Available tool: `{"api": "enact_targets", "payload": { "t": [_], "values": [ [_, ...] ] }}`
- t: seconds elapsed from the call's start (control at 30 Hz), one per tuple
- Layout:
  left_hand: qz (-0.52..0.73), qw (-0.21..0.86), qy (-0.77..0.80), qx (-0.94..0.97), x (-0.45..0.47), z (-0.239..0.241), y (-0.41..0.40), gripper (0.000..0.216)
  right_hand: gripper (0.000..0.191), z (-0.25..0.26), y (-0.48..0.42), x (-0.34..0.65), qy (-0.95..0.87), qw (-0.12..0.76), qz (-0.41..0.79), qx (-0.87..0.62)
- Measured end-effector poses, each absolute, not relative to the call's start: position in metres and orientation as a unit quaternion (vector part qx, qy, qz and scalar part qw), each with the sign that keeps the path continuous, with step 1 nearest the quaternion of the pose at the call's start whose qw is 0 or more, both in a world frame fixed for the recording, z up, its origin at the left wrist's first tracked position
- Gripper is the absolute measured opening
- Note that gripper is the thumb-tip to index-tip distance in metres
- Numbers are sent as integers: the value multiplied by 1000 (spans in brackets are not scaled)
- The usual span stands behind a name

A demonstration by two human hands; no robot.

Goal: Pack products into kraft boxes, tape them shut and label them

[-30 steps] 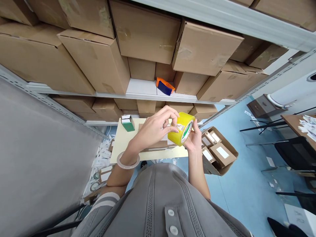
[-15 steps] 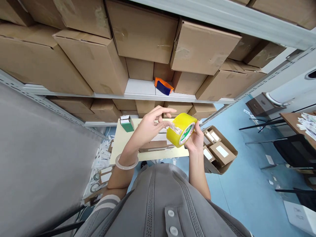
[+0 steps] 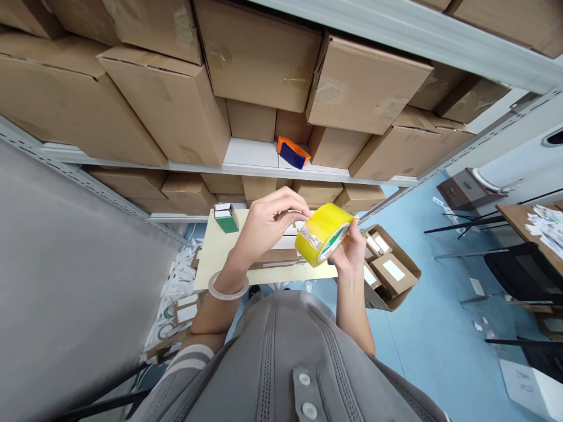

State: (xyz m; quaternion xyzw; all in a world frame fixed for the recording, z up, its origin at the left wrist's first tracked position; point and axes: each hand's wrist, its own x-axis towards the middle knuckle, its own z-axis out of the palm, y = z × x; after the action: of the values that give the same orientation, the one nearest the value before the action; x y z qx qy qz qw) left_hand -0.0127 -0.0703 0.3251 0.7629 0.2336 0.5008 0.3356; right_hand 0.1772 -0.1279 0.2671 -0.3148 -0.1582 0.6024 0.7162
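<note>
A roll of yellow packing tape (image 3: pixel 329 220) is tilted in front of me above the table, with a printed label on its outside and green and white print on its core. My right hand (image 3: pixel 350 246) grips it from the right, fingers partly hidden behind it. At the roll's left upper edge is my left hand (image 3: pixel 279 220), fingers curled and thumb and fingertips drawn together against the tape. Whether a tape end is pinched there, I cannot make out. Beneath my hands a brown cardboard box (image 3: pixel 275 258) lies on the pale yellow table (image 3: pixel 220 258).
A green and white small box (image 3: pixel 226 218) stands at the table's left. Shelves of cardboard boxes (image 3: pixel 264 55) rise ahead, with an orange and blue tape dispenser-like object (image 3: pixel 293 153) on one. An open carton (image 3: pixel 398 299) of small boxes stands at right, near a black chair (image 3: pixel 514 269).
My left hand has shifted its fingers, with the stretched forefinger now curled in toward the thumb at the roll. The roll has turned slightly in my right hand, showing more of the label.
</note>
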Motion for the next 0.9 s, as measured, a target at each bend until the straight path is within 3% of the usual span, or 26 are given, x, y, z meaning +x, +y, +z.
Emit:
{"api": "enact_targets", "payload": {
  "t": [0.3, 0.9],
  "values": [
    [412, 188, 294, 842, -8, 324, -76, 19, 31, 270, -125, 176, -168, 715, 595, -326],
    [486, 290, 282, 775, -7, 327, -75, 21, 28, 272, -120, 179, -182, 726, 585, -311]
  ]
}}
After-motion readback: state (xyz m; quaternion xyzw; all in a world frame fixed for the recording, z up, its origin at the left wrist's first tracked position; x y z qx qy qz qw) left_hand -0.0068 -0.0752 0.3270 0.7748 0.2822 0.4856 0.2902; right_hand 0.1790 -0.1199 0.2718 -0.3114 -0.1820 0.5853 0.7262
